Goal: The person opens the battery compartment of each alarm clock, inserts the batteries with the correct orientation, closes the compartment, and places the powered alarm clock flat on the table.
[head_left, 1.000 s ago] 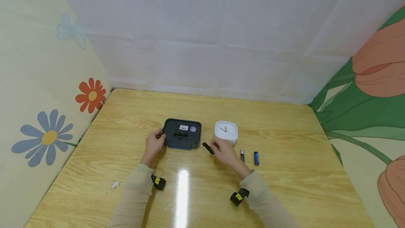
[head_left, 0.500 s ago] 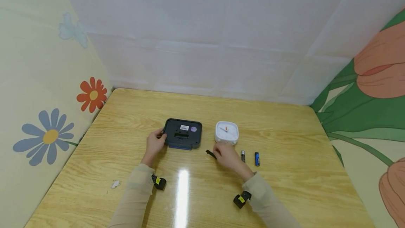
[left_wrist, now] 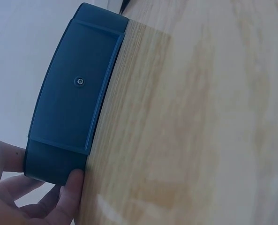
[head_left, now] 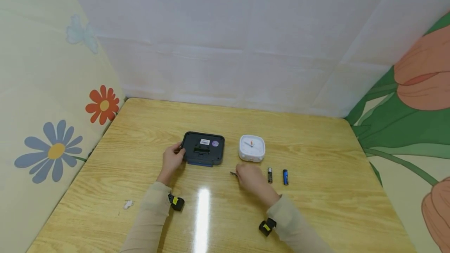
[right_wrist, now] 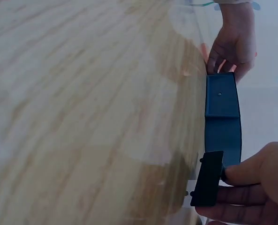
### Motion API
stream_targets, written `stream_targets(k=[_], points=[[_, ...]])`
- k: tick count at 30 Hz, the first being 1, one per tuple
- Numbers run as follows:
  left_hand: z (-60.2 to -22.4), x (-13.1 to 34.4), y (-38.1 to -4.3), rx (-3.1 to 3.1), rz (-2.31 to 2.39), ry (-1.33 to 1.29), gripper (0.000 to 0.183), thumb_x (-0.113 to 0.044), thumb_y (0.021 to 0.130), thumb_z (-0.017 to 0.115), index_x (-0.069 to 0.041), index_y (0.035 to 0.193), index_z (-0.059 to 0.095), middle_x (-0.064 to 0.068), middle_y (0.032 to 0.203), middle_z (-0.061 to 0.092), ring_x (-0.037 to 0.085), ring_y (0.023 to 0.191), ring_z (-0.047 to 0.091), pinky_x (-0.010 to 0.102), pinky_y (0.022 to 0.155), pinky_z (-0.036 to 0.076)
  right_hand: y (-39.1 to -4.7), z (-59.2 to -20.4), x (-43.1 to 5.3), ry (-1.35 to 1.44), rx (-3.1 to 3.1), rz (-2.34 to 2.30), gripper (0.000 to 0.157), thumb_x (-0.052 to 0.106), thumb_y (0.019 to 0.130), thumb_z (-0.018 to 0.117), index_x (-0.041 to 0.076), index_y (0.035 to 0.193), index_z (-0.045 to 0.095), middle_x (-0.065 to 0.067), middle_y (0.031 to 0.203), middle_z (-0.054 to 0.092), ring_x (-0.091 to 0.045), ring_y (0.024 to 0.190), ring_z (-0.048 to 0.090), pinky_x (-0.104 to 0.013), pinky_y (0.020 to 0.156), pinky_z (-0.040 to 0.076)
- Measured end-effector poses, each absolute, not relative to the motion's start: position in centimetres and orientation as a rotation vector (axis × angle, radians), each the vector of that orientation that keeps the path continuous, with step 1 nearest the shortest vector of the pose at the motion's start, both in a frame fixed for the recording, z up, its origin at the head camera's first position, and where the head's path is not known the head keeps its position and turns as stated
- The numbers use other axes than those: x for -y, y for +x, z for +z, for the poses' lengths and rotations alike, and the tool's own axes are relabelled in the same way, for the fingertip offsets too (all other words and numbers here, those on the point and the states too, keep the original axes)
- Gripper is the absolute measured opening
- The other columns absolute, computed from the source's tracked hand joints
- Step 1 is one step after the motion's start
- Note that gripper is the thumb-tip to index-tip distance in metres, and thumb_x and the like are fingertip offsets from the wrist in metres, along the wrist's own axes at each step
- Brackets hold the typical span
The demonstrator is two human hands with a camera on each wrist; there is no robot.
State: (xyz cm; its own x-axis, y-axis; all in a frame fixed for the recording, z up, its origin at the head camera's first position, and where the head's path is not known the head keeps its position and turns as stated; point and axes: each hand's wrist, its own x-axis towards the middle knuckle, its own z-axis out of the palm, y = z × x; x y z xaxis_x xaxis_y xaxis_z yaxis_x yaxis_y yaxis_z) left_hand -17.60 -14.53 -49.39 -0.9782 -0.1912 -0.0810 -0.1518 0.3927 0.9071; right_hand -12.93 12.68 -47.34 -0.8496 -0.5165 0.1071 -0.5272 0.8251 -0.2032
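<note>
A black rounded rectangular device (head_left: 214, 151) lies back side up on the table, showing a white label, a round purple sticker and an open battery slot. My left hand (head_left: 172, 160) grips its left end, thumb and fingers on opposite sides; the left wrist view shows its dark blue edge (left_wrist: 78, 84) with a screw in it. To the right, my right hand (head_left: 251, 179) pinches a small black battery cover (right_wrist: 208, 178) with tabs along one edge, held above the table. Beyond that hand sits a white square clock (head_left: 252, 147), its face upward with hands visible.
Right of my right hand lie two batteries, a black and silver one (head_left: 270, 175) and a blue one (head_left: 285, 177). A small white scrap (head_left: 128, 205) is on the wooden table (head_left: 316, 214) at left. A white cloth backdrop (head_left: 225, 50) hangs behind.
My right hand has drawn slightly toward me, away from the white clock, and turned the battery cover until it appears nearly edge-on. My left hand and the black device have stayed in place.
</note>
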Motion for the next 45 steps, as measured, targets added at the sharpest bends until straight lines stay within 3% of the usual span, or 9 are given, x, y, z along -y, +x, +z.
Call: stream_targets(k=[9,14,33,45], points=[[-49.4,14.6,-17.5,2.596,-1.683,0.275,0.038,-0.006,0.09,0.05,0.004,0.127,0.049,0.026,0.114,0.055,0.033,0.101,0.052,0.037,0.075,0.048,-12.4,-47.3,-12.2,0.931,2.969,0.303,0.018,0.006,0.086,0.053,0.011,0.069,0.053,0.0,0.061,0.052,-0.015,0.055,0.051,-0.029,0.049,0.043],[-49.4,14.6,-17.6,2.596,-1.678,0.283,0.038,-0.006,0.09,0.05,0.004,0.127,0.05,0.025,0.114,0.055,0.033,0.102,0.052,0.038,0.077,0.047,-12.3,-47.3,-12.3,0.938,2.973,0.355,0.013,0.01,0.083,0.061,0.011,0.072,0.055,0.0,0.066,0.053,-0.015,0.059,0.053,-0.029,0.051,0.043],[-49.5,14.5,-17.6,2.575,-1.669,0.298,0.036,-0.004,0.089,0.052,0.004,0.124,0.052,0.025,0.11,0.057,0.033,0.097,0.054,0.031,0.069,0.048,-12.4,-47.5,-13.6,0.911,2.919,0.395,0.015,0.018,0.078,0.07,0.011,0.08,0.056,0.002,0.072,0.05,-0.013,0.06,0.049,-0.028,0.048,0.039],[-49.4,14.5,-17.6,2.592,-1.663,0.321,0.037,-0.006,0.09,0.051,0.003,0.125,0.052,0.025,0.111,0.057,0.032,0.099,0.053,0.033,0.071,0.048,-12.1,-46.9,-15.1,0.789,2.996,0.421,0.022,0.017,0.079,0.068,0.003,0.097,0.063,-0.008,0.09,0.063,-0.022,0.076,0.06,-0.036,0.064,0.049]])
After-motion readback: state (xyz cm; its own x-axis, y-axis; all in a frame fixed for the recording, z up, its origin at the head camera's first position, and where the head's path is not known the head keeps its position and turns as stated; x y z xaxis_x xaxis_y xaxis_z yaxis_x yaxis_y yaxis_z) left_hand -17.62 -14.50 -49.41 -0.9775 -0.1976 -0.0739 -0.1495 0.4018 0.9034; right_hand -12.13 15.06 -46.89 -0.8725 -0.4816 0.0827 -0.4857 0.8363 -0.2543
